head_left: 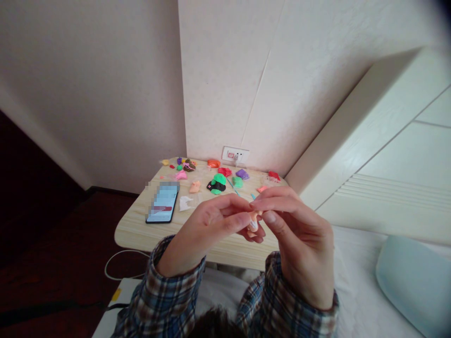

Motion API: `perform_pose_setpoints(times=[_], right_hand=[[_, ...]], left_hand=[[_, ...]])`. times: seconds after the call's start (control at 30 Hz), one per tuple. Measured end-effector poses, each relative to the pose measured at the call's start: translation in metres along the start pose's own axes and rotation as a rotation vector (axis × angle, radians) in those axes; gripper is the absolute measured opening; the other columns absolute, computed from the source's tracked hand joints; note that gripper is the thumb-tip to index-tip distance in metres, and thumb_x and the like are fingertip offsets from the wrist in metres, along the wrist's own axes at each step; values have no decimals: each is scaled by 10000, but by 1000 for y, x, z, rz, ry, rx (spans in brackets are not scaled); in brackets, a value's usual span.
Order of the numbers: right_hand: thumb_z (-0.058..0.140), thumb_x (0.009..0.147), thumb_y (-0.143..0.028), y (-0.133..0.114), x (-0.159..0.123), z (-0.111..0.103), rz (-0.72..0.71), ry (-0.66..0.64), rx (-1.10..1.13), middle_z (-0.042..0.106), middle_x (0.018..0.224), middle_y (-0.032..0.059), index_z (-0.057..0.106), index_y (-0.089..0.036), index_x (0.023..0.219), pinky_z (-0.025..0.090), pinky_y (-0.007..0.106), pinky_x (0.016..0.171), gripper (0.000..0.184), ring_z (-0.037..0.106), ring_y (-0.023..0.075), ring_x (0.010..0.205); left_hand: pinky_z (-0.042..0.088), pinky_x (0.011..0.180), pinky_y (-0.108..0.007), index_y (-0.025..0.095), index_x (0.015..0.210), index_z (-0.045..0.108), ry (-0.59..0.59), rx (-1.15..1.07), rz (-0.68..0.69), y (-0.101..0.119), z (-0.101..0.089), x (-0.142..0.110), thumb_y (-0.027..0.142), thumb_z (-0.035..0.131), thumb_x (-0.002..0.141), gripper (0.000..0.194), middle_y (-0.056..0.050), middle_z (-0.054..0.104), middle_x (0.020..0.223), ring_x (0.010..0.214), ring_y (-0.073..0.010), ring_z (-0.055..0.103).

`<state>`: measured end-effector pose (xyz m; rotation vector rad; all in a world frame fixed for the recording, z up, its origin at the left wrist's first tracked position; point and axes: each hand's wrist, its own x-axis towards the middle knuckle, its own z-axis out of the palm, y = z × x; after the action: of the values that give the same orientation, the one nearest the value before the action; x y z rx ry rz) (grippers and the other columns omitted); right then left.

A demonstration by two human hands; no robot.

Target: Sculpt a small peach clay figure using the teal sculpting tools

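Observation:
A small peach and white modelling clay piece (252, 226) is held up above the front of the table. My left hand (211, 223) pinches it from the left with the thumb on top and fingers behind. From the right, my right hand (306, 239) has its thumb and fingertips closed at the upper end of the piece. Fingers hide part of its shape. Beyond the hands lies a black and green clay figure (219, 179), and a lump of peach clay (195, 187) sits to its left.
A phone with a lit screen (164, 203) lies on the left of the wooden table (132, 230). Packets of purple clay (242, 174), orange clay (213, 163) and other colours stand towards the wall socket (235, 154). A bed (355, 263) with a pale pillow (412, 277) is at right.

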<state>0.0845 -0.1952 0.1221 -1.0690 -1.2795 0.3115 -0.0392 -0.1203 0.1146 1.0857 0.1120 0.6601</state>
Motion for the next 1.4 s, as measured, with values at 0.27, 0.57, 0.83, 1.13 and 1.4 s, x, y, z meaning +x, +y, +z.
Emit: perform_pose_setpoints(times=[0.27, 0.57, 0.83, 1.13, 1.4], right_hand=[[608, 862, -250, 4, -1, 0, 71, 41, 94, 654, 872, -19, 686, -294, 932, 466, 263, 747, 113, 577, 134, 854], [624, 845, -250, 4, 1, 1, 43, 14, 137, 629, 810, 8, 677, -251, 837, 491, 280, 713, 54, 589, 155, 818], [618, 850, -270, 6, 1, 1, 69, -32, 212, 616, 821, 6, 678, -255, 861, 490, 276, 706, 62, 582, 145, 794], [627, 845, -231, 7, 3, -2, 73, -74, 211, 609, 870, -7, 686, -265, 867, 469, 267, 769, 71, 566, 132, 863], [586, 874, -281, 9, 1, -1, 47, -32, 160, 653, 901, -1, 700, -292, 917, 456, 297, 802, 123, 570, 157, 908]], left_hand=[[496, 691, -220, 143, 777, 646, -13, 33, 25, 0, 1, 0, 260, 640, 830, 129, 5, 647, 697, 683, -96, 619], [496, 696, -246, 145, 751, 634, 1, 46, -4, 2, 3, 1, 260, 647, 816, 132, 8, 636, 676, 669, -108, 614], [505, 698, -252, 146, 798, 659, 19, 55, -24, 2, 3, 1, 268, 662, 799, 122, 4, 644, 669, 668, -115, 622], [502, 691, -238, 141, 809, 657, 2, 68, -17, 0, 0, 2, 225, 639, 817, 86, 3, 650, 675, 674, -109, 623], [494, 681, -244, 146, 728, 633, 4, 54, 6, 0, 1, 2, 267, 655, 805, 145, 6, 633, 669, 667, -112, 611]])
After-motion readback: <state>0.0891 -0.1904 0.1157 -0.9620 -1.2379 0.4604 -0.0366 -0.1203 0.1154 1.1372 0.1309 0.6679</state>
